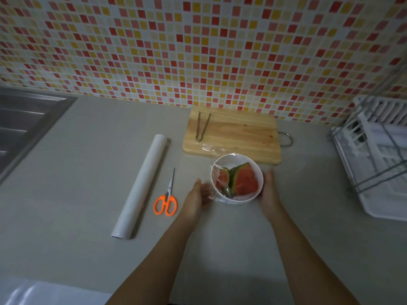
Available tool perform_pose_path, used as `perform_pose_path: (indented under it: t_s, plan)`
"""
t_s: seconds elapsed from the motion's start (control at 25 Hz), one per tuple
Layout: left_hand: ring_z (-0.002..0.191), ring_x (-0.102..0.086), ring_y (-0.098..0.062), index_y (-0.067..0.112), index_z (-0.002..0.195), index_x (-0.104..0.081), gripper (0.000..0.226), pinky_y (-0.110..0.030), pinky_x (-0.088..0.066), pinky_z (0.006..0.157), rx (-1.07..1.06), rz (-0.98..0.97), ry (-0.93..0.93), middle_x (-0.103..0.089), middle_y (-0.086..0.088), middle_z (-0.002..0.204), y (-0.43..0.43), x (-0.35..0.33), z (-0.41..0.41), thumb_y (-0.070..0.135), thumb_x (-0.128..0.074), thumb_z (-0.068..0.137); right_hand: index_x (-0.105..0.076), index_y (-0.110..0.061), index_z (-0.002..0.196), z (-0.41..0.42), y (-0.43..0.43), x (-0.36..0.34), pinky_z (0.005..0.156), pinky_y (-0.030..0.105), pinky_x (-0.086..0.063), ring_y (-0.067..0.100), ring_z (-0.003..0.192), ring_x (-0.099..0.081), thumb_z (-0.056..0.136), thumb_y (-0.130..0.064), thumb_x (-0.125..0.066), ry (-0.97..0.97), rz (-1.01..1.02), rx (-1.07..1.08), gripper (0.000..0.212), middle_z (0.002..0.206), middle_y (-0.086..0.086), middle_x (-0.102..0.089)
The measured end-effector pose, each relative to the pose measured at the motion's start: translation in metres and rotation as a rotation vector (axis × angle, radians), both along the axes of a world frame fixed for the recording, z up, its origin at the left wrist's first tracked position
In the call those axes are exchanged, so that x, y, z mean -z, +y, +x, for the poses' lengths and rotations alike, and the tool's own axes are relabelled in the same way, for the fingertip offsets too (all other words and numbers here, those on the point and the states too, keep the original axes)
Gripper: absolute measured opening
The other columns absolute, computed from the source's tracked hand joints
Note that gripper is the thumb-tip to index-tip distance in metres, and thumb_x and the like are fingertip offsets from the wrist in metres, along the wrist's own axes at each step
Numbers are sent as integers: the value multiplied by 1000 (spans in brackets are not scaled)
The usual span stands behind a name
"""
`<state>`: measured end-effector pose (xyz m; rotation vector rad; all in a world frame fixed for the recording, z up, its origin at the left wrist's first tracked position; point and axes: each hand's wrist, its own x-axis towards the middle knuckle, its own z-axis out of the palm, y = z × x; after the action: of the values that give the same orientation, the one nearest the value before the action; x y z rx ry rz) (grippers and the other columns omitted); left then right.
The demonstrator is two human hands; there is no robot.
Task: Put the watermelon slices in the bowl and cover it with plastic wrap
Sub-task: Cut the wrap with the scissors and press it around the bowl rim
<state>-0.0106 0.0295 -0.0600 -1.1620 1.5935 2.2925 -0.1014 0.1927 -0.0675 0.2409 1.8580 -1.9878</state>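
A white bowl (pixel 235 160) stands on the grey counter just in front of the wooden cutting board (pixel 240 133). Red watermelon slices (pixel 245 181) with green rind lie inside it. A clear sheet of plastic wrap (pixel 217 172) is stretched over the bowl, with wrinkles at its left side. My left hand (pixel 198 195) presses flat against the bowl's left wall, over the wrap. On the bowl's right wall rests my right hand (pixel 269 193). The roll of plastic wrap (pixel 141 186) lies to the left.
Orange-handled scissors (pixel 167 199) lie between the roll and the bowl. Metal tongs (pixel 201 126) rest on the cutting board's left part. A steel sink (pixel 24 124) is at the far left, a white dish rack (pixel 378 155) at the right, a tiled wall behind.
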Motion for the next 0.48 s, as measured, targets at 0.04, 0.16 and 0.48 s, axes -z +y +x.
perform_pose_path:
  t_s: [0.04, 0.16, 0.48]
  plan:
    - [73, -61, -18, 11, 92, -68, 52, -31, -49, 75, -3, -1, 23, -72, 0, 69, 3, 0, -6, 39, -26, 104, -73, -29, 92, 2, 1, 3, 97, 35, -45, 13, 104, -62, 92, -63, -13, -13, -16, -32, 70, 101, -6, -73]
    - [84, -63, -27, 11, 91, -69, 57, -39, -48, 90, -56, -45, 45, -75, -7, 75, -4, 3, -20, 41, -23, 104, -71, -27, 100, 10, 11, 12, 97, 36, -47, 16, 106, -63, 86, -70, -12, -86, 43, -50, 74, 113, 5, -69]
    - [73, -61, -25, 4, 94, -62, 44, -32, -51, 67, 11, 46, -10, -64, -11, 80, -37, 1, -44, 41, -38, 101, -68, -19, 83, 30, 19, 20, 90, 40, -48, 26, 93, -65, 84, -73, -17, -83, 408, -80, 74, 92, 11, -71]
